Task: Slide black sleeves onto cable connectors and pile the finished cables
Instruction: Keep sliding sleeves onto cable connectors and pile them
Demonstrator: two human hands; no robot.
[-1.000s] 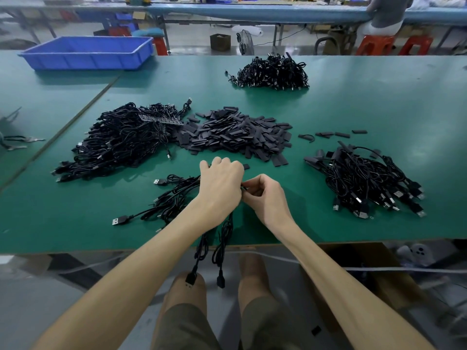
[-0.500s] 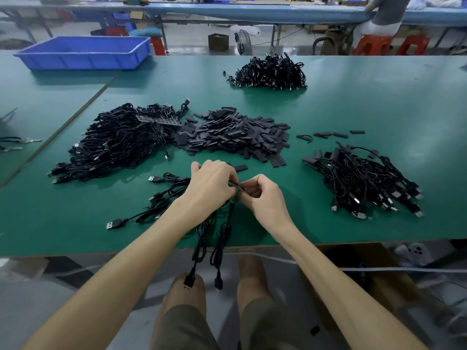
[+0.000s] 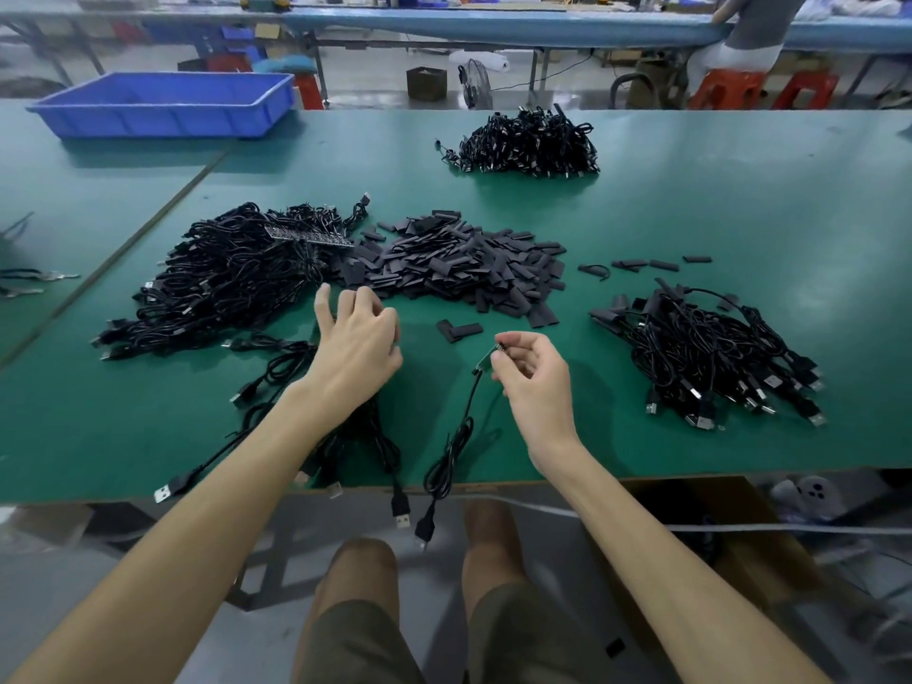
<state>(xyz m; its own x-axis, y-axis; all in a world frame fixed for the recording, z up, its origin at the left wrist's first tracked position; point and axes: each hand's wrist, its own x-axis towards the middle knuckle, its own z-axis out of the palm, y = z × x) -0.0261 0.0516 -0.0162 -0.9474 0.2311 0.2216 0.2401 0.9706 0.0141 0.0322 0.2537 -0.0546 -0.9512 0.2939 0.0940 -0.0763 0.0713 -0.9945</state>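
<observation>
Pinching the bare connector end of a cable [image 3: 456, 436] between thumb and forefinger, the right hand [image 3: 535, 382] hovers just in front of the sleeve pile [image 3: 459, 264]; the cable's plug end hangs over the table [image 3: 691, 199] edge. The left hand [image 3: 358, 343] sits at the pile's front-left corner, fingers loosely spread, holding nothing. A smaller cable heap [image 3: 705, 353] lies right of the pile, a larger cable heap [image 3: 232, 274] left of it.

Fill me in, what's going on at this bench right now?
A person is sleeving cables at a green table. The right hand pinches the bare connector end of one black cable, whose plug end hangs over the table edge. The left hand hovers empty by the pile of black sleeves. Unsleeved cables lie left; a sleeved pile sits right.
</observation>
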